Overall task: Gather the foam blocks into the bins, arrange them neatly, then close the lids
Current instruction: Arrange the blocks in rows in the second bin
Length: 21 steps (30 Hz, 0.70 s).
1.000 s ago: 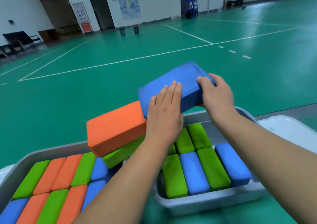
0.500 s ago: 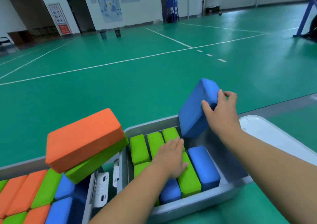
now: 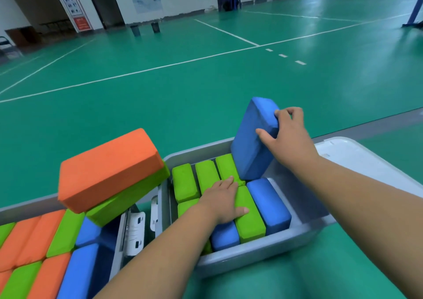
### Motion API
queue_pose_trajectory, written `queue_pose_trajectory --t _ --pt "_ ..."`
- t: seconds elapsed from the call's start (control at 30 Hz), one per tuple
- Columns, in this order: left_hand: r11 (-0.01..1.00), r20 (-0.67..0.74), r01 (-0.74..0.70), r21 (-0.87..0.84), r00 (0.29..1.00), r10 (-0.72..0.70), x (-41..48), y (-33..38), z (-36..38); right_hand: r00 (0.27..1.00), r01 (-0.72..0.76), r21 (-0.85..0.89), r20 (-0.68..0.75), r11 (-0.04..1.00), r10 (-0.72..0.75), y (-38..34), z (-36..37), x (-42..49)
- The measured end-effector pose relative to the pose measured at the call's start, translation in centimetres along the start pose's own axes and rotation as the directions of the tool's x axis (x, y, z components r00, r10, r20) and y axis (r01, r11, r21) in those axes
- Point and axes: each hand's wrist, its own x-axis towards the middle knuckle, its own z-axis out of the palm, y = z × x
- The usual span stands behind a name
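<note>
Blue block [image 3: 251, 143] stands tilted, lower end down in the far corner of the right bin [image 3: 251, 259], your right hand [image 3: 288, 138] gripping its upper end; your left hand [image 3: 222, 198] lies flat, fingers straight, on the green blocks [image 3: 249, 220].

Left bin [image 3: 27, 207] beside right bin [image 3: 251, 262]; lid [image 3: 357, 161] lies right of both

head cam | worn, looks fwd+down | close over right-hand bin [image 3: 251, 261] (wide-angle) | floor [image 3: 206, 88] beyond | 1 view only
</note>
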Motion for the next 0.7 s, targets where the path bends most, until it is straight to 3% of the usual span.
queue_pose_trajectory --t 0.47,0.6,0.67,0.7 --pt "1.0 0.009 -0.014 0.006 1.0 0.014 -0.3 -0.3 -0.1 0.994 0.091 -0.04 -0.064 0.995 -0.093 0.0 1.5 1.3" --pt "1.0 0.017 -0.008 0.012 1.0 0.007 0.1 -0.4 -0.1 0.982 0.166 -0.062 0.104 0.984 -0.159 0.3 2.7 1.3" --pt "1.0 0.024 -0.003 0.017 1.0 0.003 0.2 -0.4 -0.1 0.921 0.199 -0.174 0.37 0.964 -0.123 1.1 4.0 1.3" --pt "1.0 0.022 -0.005 0.019 1.0 0.005 0.2 -0.4 -0.1 0.846 0.222 -0.285 0.531 0.933 -0.039 1.5 4.8 1.0"
